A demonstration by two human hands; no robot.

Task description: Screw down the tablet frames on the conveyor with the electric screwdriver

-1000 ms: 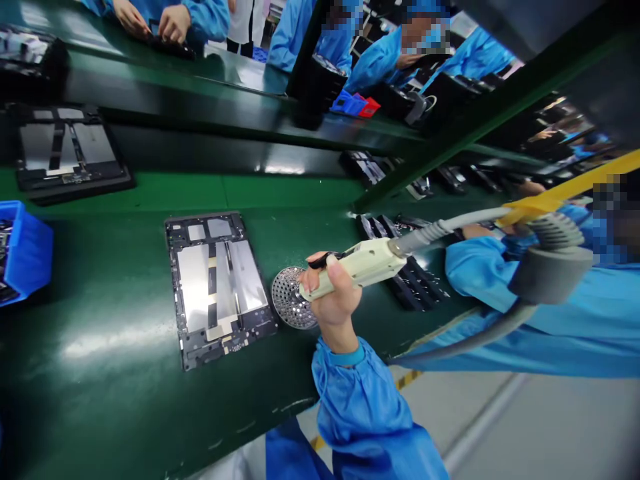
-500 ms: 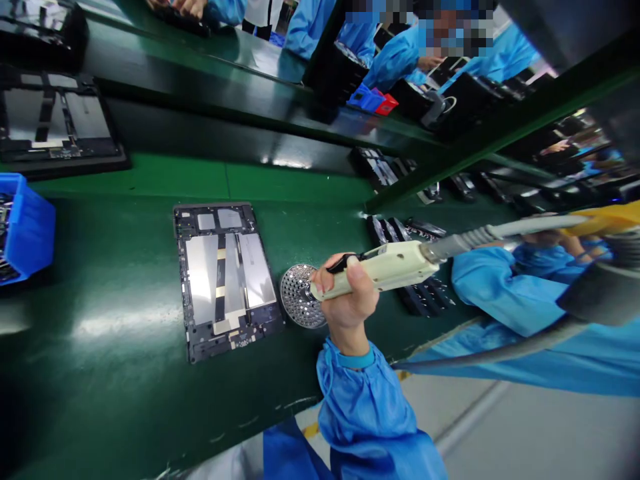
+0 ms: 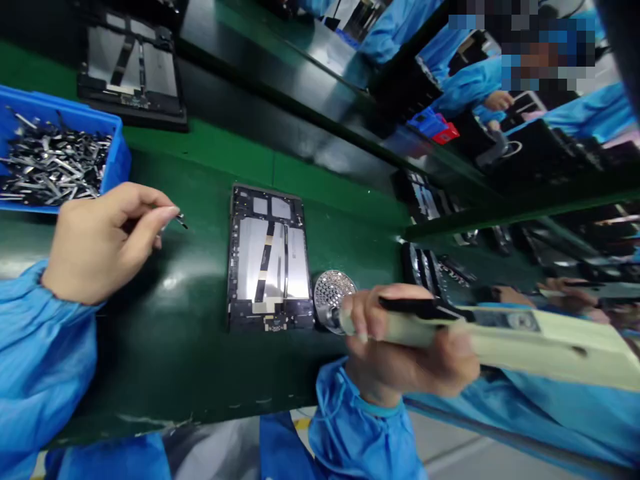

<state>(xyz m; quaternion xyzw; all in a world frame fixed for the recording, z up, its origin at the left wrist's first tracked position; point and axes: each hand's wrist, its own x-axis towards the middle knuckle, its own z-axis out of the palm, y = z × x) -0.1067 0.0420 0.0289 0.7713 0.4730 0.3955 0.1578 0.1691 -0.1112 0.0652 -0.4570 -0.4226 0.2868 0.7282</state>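
Observation:
My right hand [image 3: 400,350] is wrapped round a cream electric screwdriver [image 3: 525,343], its tip close over a round perforated metal screw dish [image 3: 331,293]. An opened tablet chassis [image 3: 270,257] with silver plates lies on the green belt [image 3: 165,347] just left of the dish. My left hand [image 3: 100,243] hovers left of the chassis, fingers pinched on a small dark metal part [image 3: 179,219]. Behind that hand is a blue bin [image 3: 117,157] full of small metal pieces.
Another open tablet chassis [image 3: 133,63] lies at the back on a dark strip. Black trays of parts [image 3: 430,267] stand right of the dish. Other people in blue coats work across the line and at my right [image 3: 570,393]. A green frame bar [image 3: 525,210] crosses the right side.
The view swung left and down. My left hand came into view pinching a small part near the blue bin. My right hand with the screwdriver came closer to the camera, still by the dish.

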